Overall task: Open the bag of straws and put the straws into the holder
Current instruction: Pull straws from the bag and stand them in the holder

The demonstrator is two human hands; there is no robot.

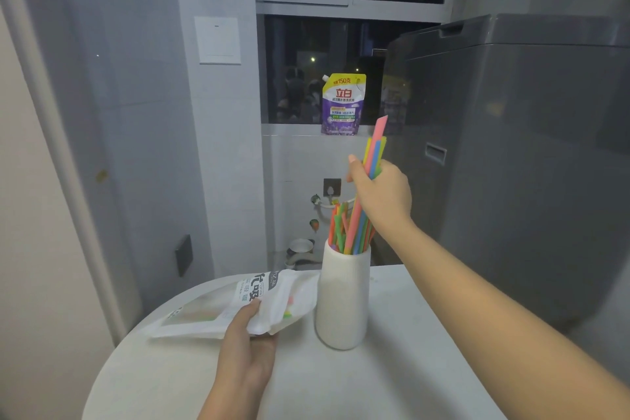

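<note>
Nearest the camera, the left hand grips one white bag, thumb curled over its top face and fingers beneath, just left of the holder. One holder is present: a white, matte, upright cylinder with a slightly narrowed mouth, standing on the round white table. The bag lies flat on the table with its open end toward the holder and touching or nearly touching the holder's wall; dark printed characters run across its top face, and a few pink, yellow and green straw ends show through the opening. One bundle of straws is gripped by the right hand directly above the holder, fingers wrapped round the middle of the bundle. The bundle tilts to the right; its upper ends project above the hand, with one pink straw standing highest, and its lower ends reach into the holder mouth. Straw colours visible are pink, orange, green, blue and yellow; the exact count cannot be told. Further straws stand in the holder, leaning left. One purple and yellow pouch stands on the window ledge behind the holder. One grey appliance stands to the right of the holder.
</note>
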